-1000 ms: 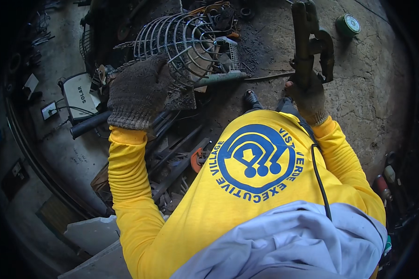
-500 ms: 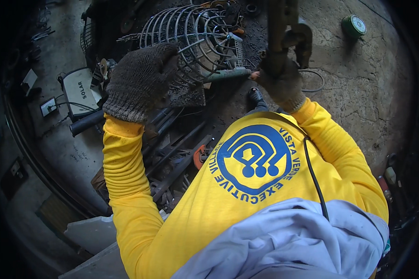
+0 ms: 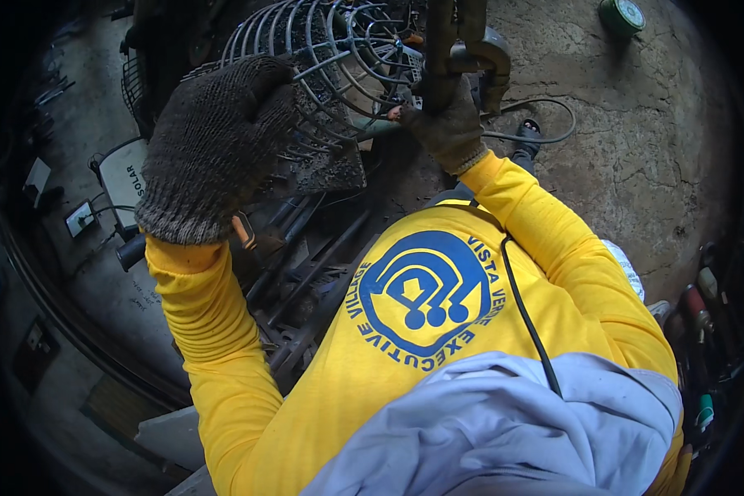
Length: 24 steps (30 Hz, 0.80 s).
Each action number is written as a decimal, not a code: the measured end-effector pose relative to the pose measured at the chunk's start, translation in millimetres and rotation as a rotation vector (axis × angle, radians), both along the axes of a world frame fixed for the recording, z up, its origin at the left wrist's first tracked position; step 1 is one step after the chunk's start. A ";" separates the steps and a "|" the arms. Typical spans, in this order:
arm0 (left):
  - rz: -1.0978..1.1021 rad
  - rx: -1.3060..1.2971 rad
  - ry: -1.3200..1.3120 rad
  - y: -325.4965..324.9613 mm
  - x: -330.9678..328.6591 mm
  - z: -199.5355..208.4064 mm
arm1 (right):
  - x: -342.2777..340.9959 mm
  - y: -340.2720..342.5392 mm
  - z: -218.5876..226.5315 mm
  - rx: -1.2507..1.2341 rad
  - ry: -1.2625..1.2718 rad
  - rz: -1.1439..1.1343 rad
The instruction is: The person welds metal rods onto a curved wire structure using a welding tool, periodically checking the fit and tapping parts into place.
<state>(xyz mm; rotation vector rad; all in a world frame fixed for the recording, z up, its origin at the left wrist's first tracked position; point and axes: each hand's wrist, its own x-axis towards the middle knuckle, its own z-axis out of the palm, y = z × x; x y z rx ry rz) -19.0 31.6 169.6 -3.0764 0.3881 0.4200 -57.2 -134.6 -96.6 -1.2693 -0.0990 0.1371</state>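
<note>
My left hand, in a dark knitted glove, is closed beside a cage of curved metal bars. Its fingertips face away, and whatever they grip is hidden. My right hand, also gloved, is wrapped round a heavy dark metal tool with a hooked jaw, its upper end cut off by the frame's top edge. The tool stands just right of the cage. Below the cage lies a dark, grimy plate.
A pale box with a cable and a dark tube lie at left. Long metal pieces sit below my left hand. A cable loop and a green round container are on the concrete floor. My sandalled foot stands nearby.
My right hand and its tool appear farther left, closer to the cage. The cage and floor items have shifted up and left in view. A foot now shows farther right, near the cable loop.
</note>
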 end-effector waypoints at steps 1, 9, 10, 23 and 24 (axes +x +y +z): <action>-0.024 0.000 0.005 -0.3 1.5 1.1 | -0.7 2.0 -3.9 0.003 0.004 -0.010; -0.109 0.172 -0.023 -30.3 0.0 3.4 | -7.4 -0.1 -9.1 0.061 -0.031 -0.096; -0.142 0.212 -0.056 -32.2 0.2 4.6 | -7.5 0.3 -10.7 0.084 -0.059 -0.097; -0.142 0.395 -0.041 -87.8 -11.3 4.0 | -15.7 -42.2 -20.5 0.051 -0.028 -0.199; -0.173 0.318 -0.067 -86.6 -12.4 3.1 | -16.3 -43.0 -21.2 0.087 -0.002 -0.217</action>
